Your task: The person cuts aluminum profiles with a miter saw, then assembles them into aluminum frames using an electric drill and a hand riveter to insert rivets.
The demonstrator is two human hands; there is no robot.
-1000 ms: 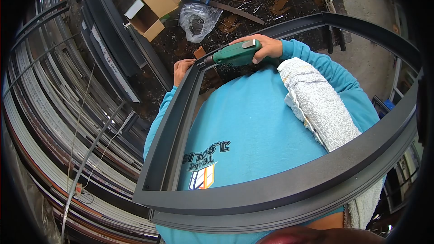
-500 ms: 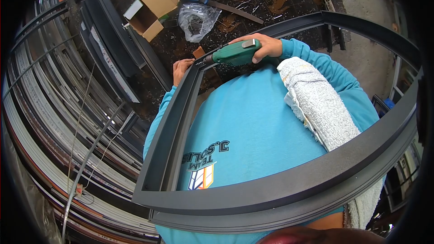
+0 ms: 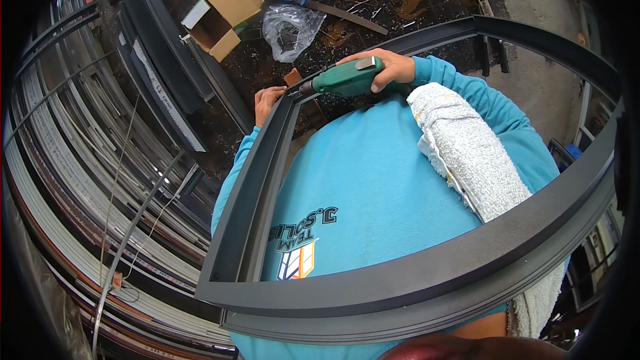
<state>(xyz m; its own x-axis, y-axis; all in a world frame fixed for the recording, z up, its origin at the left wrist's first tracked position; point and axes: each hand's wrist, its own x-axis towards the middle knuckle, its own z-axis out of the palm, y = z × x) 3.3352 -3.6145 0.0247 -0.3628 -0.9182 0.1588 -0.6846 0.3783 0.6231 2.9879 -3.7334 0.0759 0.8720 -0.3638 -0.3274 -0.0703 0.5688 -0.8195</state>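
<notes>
My right hand (image 3: 395, 69) is wrapped around a green power drill (image 3: 347, 80). The drill lies almost level, its chuck pointing left at the far left corner of a dark grey metal frame (image 3: 413, 280). The bit is too small to make out. Just left of the chuck, my left hand (image 3: 268, 103) grips that same corner from outside, fingers bent over the edge. The frame is large and four-sided, and it surrounds my torso, with its near bar below my chin. A brown block (image 3: 293, 78) shows behind the corner.
Beyond the frame, a dark work surface holds an open cardboard box (image 3: 230, 13), a clear plastic bag (image 3: 291, 30), a blue-handled file (image 3: 333, 10) and scattered metal bits. Long profiles (image 3: 100, 160) fill racks at left. A white towel (image 3: 473, 153) hangs over my right shoulder.
</notes>
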